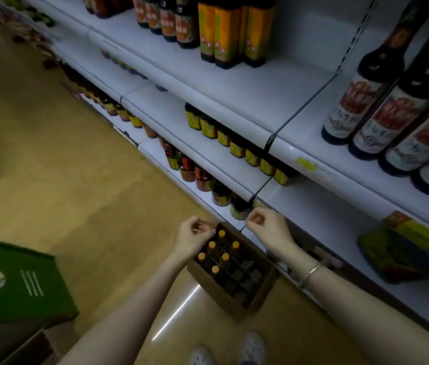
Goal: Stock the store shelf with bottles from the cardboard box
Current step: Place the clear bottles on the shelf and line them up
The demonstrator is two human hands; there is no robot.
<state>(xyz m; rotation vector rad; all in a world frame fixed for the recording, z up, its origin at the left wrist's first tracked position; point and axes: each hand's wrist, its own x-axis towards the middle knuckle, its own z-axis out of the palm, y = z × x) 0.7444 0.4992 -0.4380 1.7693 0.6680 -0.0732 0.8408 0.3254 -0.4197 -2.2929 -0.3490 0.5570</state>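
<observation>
- Bottles point(214, 270) with orange caps stand upright in the cardboard box point(224, 299) on the tan floor point(76, 167), at the foot of the store shelf point(234, 96); six caps show, grouped in the far-left cells of the divider, and the other cells look dark.
- Green carton point(24, 283) sits at the far left, well apart from the box.
- Left hand point(192, 234) hovers above the box's far-left corner, fingers curled with the tips drawn together; whether they pinch anything is too blurred to tell.
- Right hand point(267, 227) hovers by the shelf edge just beyond the box, fingers curled inward, gripping nothing visible; a bracelet point(309, 272) circles its wrist.
- Two white shoes point(253, 346) show at the bottom edge, near the box.
- Lower shelves carry rows of dark jars with yellow labels point(237, 146) and red-labelled jars point(200, 177).
- Upper shelf holds tall yellow-labelled bottles point(226, 32), then white-and-red-labelled dark bottles point(381, 109) at the right.
- Green and yellow packet point(403, 246) lies flat on the shelf at the far right.
</observation>
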